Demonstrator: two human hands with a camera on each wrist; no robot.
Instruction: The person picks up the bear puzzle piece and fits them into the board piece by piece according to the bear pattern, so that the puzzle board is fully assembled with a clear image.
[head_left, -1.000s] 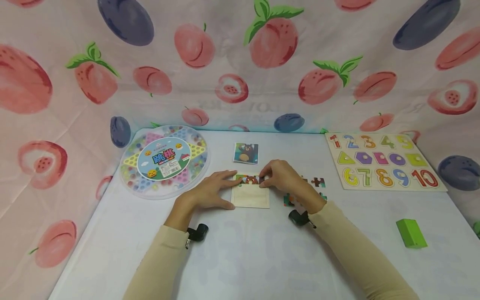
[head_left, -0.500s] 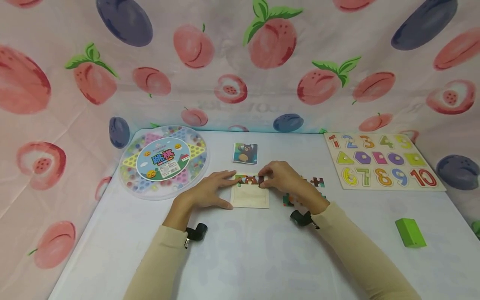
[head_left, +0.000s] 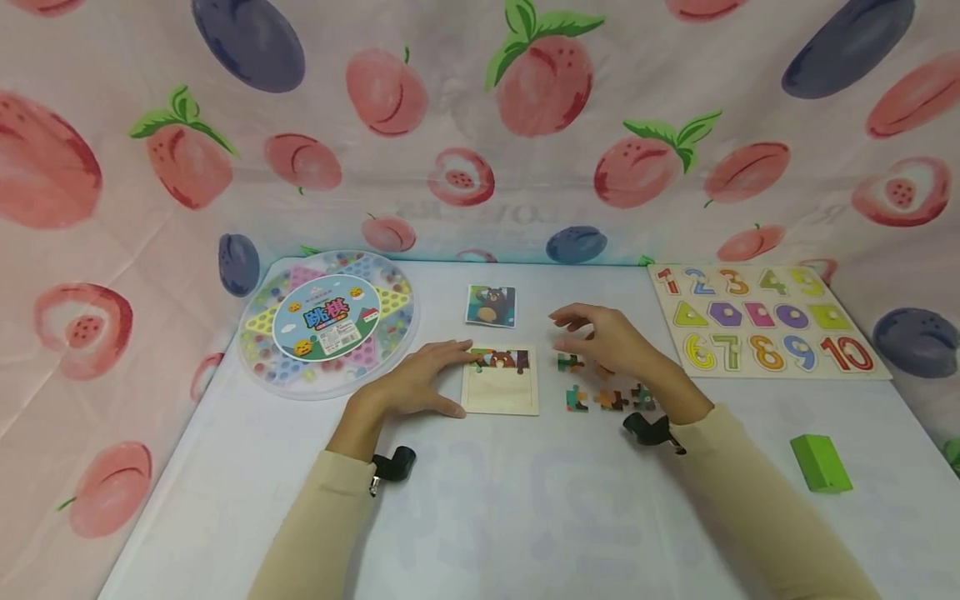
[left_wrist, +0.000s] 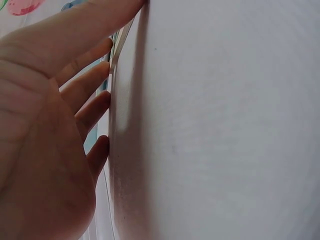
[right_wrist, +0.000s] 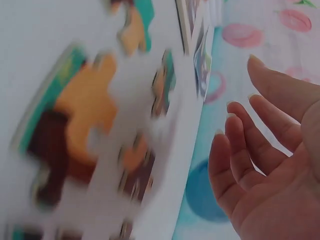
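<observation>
A small wooden puzzle tray (head_left: pixel 500 395) lies mid-table, its top row filled with pieces showing a bear's head (head_left: pixel 501 359). My left hand (head_left: pixel 417 382) rests at the tray's left side, fingers spread, index finger and thumb at its edge. To the right, my right hand (head_left: pixel 611 340) hovers over loose jigsaw pieces (head_left: pixel 576 399), fingers gently bent and holding nothing. The right wrist view shows that hand (right_wrist: pixel 265 165) apart from the pieces (right_wrist: pixel 87 117). Some pieces are partly hidden below the right hand. Behind the tray lies a bear picture card (head_left: pixel 491 307).
A round Chinese checkers box (head_left: pixel 327 323) lies at the back left. At the back right is a wooden number and shape board (head_left: pixel 772 323). A green block (head_left: pixel 821 464) stands at the right front. Fruit-print cloth (head_left: pixel 461 92) hangs behind the table.
My right hand has let go of the puzzle piece at the tray's top right corner and moved right, above the loose pieces. My left hand has stayed at the tray.
</observation>
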